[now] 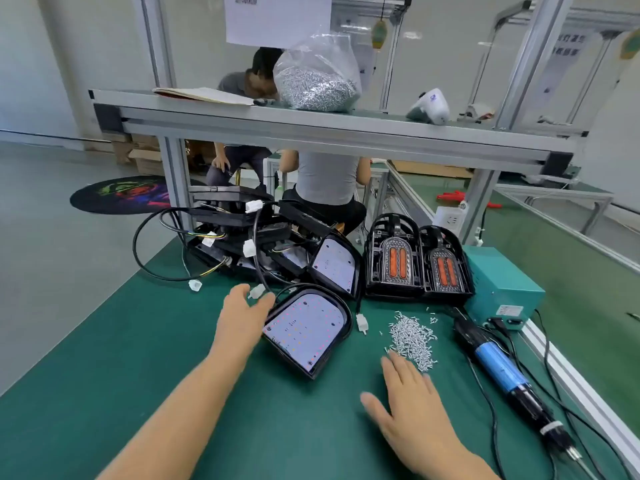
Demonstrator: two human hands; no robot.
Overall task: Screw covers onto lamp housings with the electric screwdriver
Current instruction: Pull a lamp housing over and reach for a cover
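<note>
Nothing legible; the hanging sheet (pixel 277 19) bears a blurred code; the right-hand sign (pixel 568 46) and the blue box's label (pixel 509 310) are too blurred.

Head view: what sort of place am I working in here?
Most likely a factory assembly line for lamps. A green-matted workbench on aluminium framing holds a stack of lamp housings, a loose pile of screws and a corded electric screwdriver. Other workers sit at benches behind.
</note>
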